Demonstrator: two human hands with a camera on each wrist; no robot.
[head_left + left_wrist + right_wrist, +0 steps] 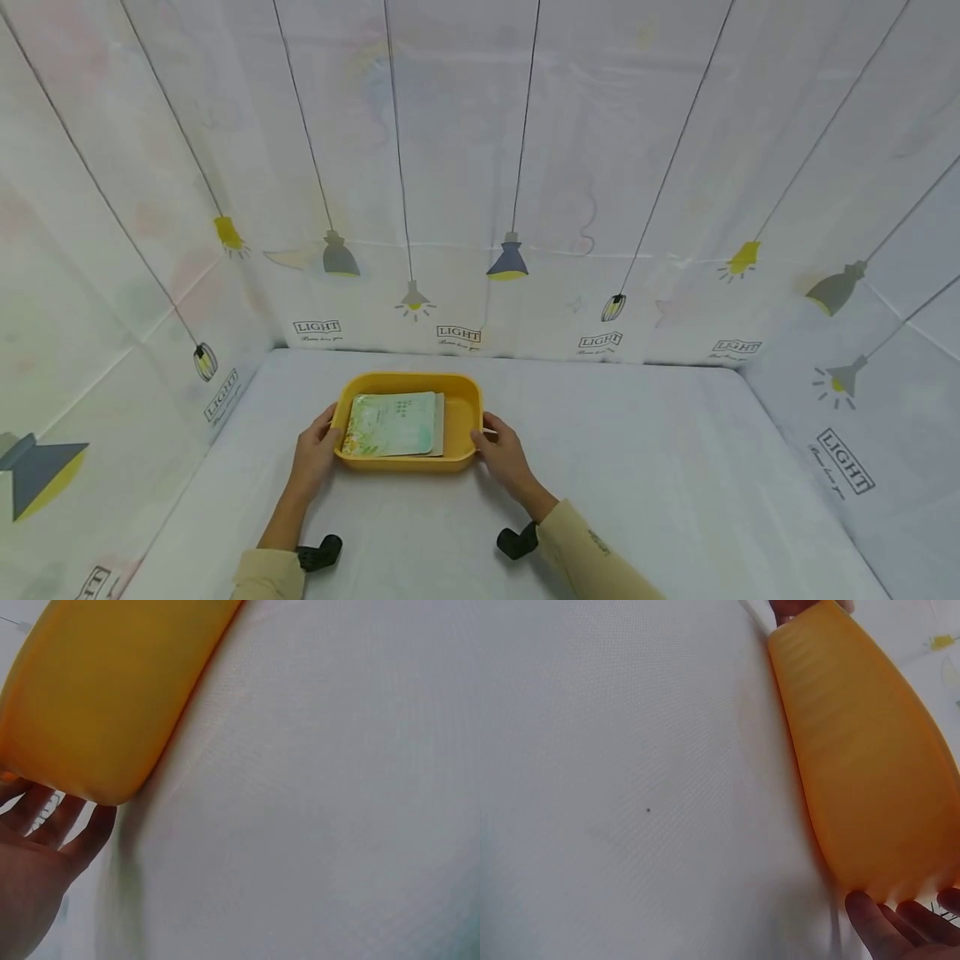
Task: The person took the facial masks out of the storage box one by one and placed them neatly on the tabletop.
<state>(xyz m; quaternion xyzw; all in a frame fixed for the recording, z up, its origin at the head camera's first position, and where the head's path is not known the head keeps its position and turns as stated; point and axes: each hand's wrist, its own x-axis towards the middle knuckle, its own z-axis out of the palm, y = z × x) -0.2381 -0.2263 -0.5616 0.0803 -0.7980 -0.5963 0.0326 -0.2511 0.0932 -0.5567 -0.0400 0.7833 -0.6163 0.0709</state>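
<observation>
A yellow plastic tray [463,417] with rounded corners sits on the white table. Inside it lies a thin green booklet [390,423] with a floral print, over a brownish sheet [438,425] that shows at its right edge. My left hand [313,454] grips the tray's left end, thumb at the rim and fingers along the outer wall. At the opposite end my right hand [504,452] holds the rim the same way. In the left wrist view, fingertips [101,817] press against the tray's outer wall. Fingertips [861,904] also touch its end in the right wrist view.
The white-covered table [637,467] extends to the right and in front of the tray. Cloth walls [465,167] printed with hanging lamps enclose its back and sides. Black camera mounts [321,552] are strapped to both wrists.
</observation>
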